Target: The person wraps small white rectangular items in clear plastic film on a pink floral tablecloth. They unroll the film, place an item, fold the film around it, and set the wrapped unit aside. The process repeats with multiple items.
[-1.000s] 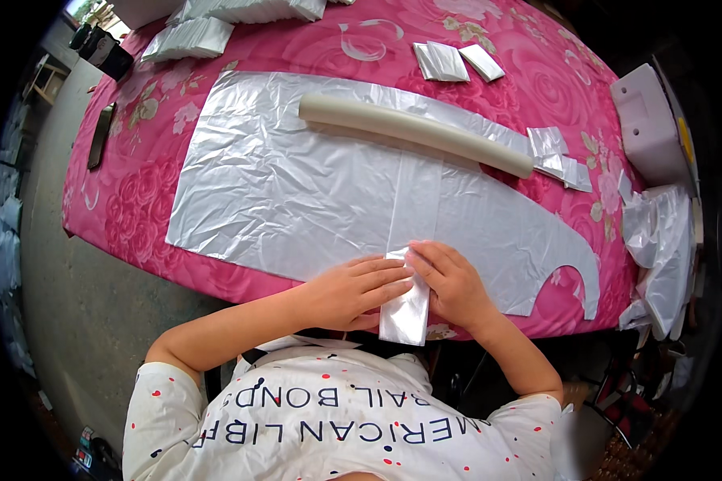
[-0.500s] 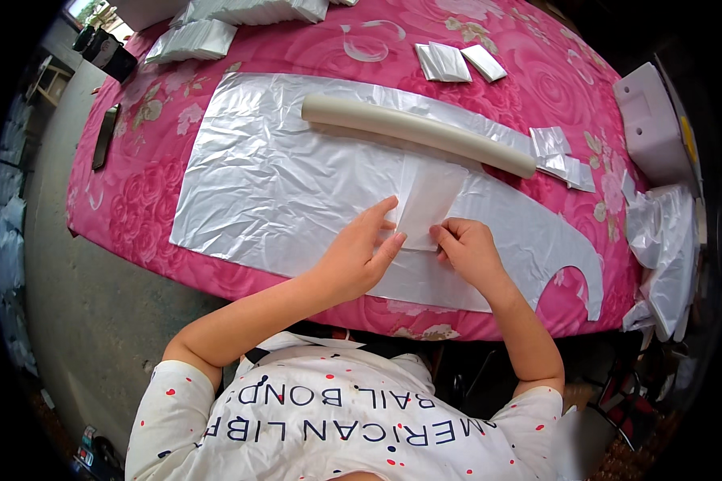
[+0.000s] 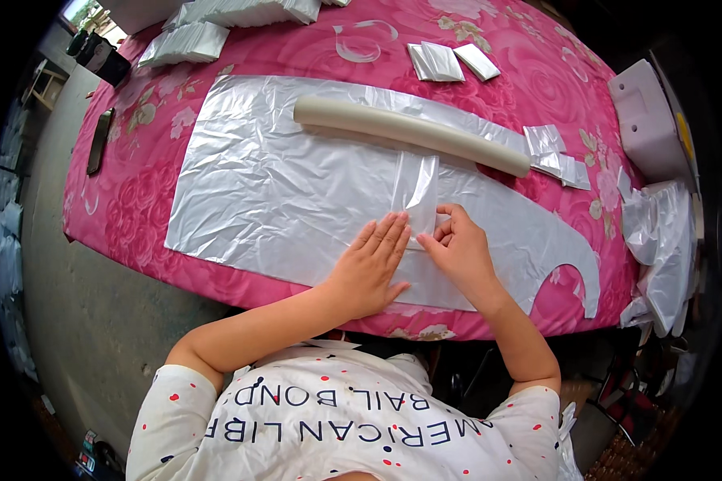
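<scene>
A large translucent plastic sheet lies spread over a table with a pink flowered cloth. A narrow strip of the plastic is folded up toward a long beige roll lying across the sheet. My left hand lies flat on the sheet, fingers together, pressing the strip's near end. My right hand pinches the strip's lower right edge between thumb and fingers.
Folded plastic packets lie at the far side, more stacks at the far left. A dark flat object sits at the left edge. A white box and crumpled plastic lie at the right.
The strip was held at the table's near edge, then flipped up over the sheet. Both hands have moved away from me and now press it flat below the roll.
</scene>
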A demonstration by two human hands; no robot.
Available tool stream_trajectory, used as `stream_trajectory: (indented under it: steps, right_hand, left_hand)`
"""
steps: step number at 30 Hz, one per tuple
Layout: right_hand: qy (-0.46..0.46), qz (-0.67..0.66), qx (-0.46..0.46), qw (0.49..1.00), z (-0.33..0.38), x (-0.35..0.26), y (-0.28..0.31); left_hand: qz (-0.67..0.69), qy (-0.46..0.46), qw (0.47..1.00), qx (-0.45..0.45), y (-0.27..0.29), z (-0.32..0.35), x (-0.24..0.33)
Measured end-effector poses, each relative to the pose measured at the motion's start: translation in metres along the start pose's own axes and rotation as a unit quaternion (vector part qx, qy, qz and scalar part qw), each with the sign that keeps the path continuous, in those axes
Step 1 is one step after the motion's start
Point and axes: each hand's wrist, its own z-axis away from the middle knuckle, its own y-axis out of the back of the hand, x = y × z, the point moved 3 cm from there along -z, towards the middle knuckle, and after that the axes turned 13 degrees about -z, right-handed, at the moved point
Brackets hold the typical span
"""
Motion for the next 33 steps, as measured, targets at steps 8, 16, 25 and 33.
stream_trajectory:
  steps: [8,16,25,33]
  right_hand:
    - [0.397,0.221,-0.030,0.890,-0.003,0.000,-0.003]
    - [0.384,0.158,-0.052,0.908,-0.015,-0.004,0.008]
    - [0.428,0.113,-0.091,0.892,0.023,0.006,-0.002]
    - [0.249,0.005,-0.070,0.966,0.009,0.008,0.008]
  left_hand:
    - [-0.074,-0.010,0.992,0.106,0.008,-0.020,-0.010]
    - [-0.061,-0.066,0.990,0.112,0.013,-0.026,-0.021]
    - [0.055,-0.179,0.972,0.142,0.031,0.006,-0.017]
    - [0.161,-0.018,0.984,0.070,0.019,0.005,-0.025]
